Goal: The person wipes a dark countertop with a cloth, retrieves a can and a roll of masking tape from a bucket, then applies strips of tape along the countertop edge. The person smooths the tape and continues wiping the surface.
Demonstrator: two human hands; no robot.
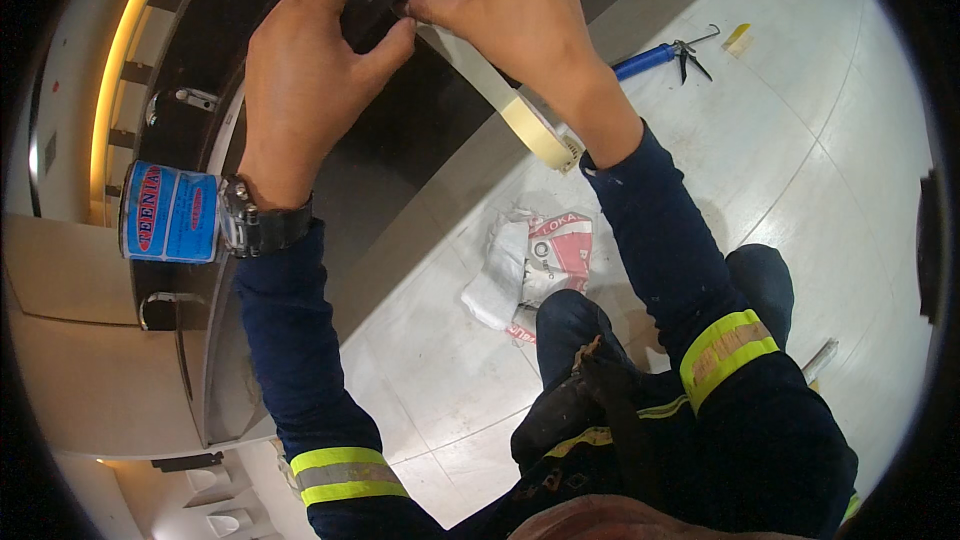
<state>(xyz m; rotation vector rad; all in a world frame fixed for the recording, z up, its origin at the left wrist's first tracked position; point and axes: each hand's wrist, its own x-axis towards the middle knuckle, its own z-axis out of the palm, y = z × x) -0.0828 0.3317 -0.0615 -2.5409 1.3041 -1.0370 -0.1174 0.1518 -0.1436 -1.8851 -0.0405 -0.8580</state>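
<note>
My left hand (pixel 300 70) is spread, fingers released, beside the dark panel (pixel 390 145); my right hand's (pixel 525 20) fingers curl at the tape strip's (pixel 470 62) upper end, whether gripping it I cannot tell. The pale yellow tape roll (pixel 537 132) hangs below. Red ovals with lettering label the blue tin (pixel 172 215); red printing marks the crumpled white bag (pixel 540 258) on the floor (pixel 770 160).

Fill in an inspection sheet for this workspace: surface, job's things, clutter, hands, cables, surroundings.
Surface: dark panel; pale tiled floor below.
Job's things: cream tape roll, its strip running up to the right hand.
Clutter: blue caulking gun and crumpled bag on the floor; blue tin at picture left.
Hands: left hand at the panel, thumb spread from fingers; right hand's exact grip hidden.
Cables: nothing seen.
Surroundings: pale cabinets and glowing yellow light at left.
</note>
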